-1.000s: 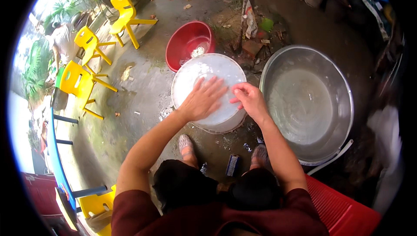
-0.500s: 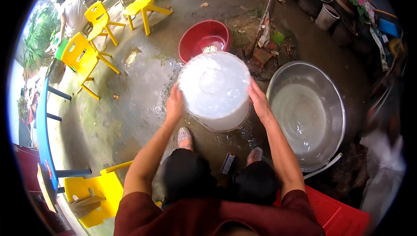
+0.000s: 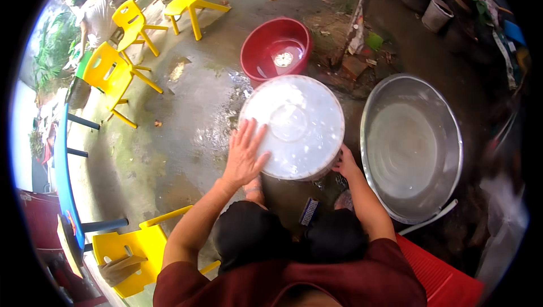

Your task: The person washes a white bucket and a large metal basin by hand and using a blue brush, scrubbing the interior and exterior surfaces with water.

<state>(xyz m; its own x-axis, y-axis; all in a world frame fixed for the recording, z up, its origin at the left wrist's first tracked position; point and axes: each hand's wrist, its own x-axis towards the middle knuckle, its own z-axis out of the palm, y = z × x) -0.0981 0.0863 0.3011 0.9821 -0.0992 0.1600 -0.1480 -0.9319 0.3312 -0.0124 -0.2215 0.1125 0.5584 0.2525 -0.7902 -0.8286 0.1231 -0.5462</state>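
A whitish translucent plastic bucket [image 3: 300, 126] is in front of me, its round flat end facing up. I cannot tell whether that end is a lid or the base. My left hand [image 3: 244, 151] lies flat on its left side, fingers spread. At the lower right edge my right hand [image 3: 345, 163] grips the bucket's side, its fingertips partly hidden. Just beyond stands a red basin [image 3: 249, 61] with a pale round pattern inside. To the right sits a large metal tub [image 3: 370, 160] holding some water. What looks like a scrubbing brush [image 3: 308, 211] lies between my feet.
Several yellow chairs [image 3: 110, 72] stand at the left, near a blue-edged table [image 3: 62, 171]. A ridged red plastic thing [image 3: 438, 273] is at the lower right. A thin trunk [image 3: 359, 13], pots [image 3: 436, 16] and wet ground lie beyond. Another person [image 3: 95, 16] is at the far left.
My left hand has moved from the bucket's side onto its flat end. My right hand has shifted lower along the side. The bucket sits a little lower and further right in view.
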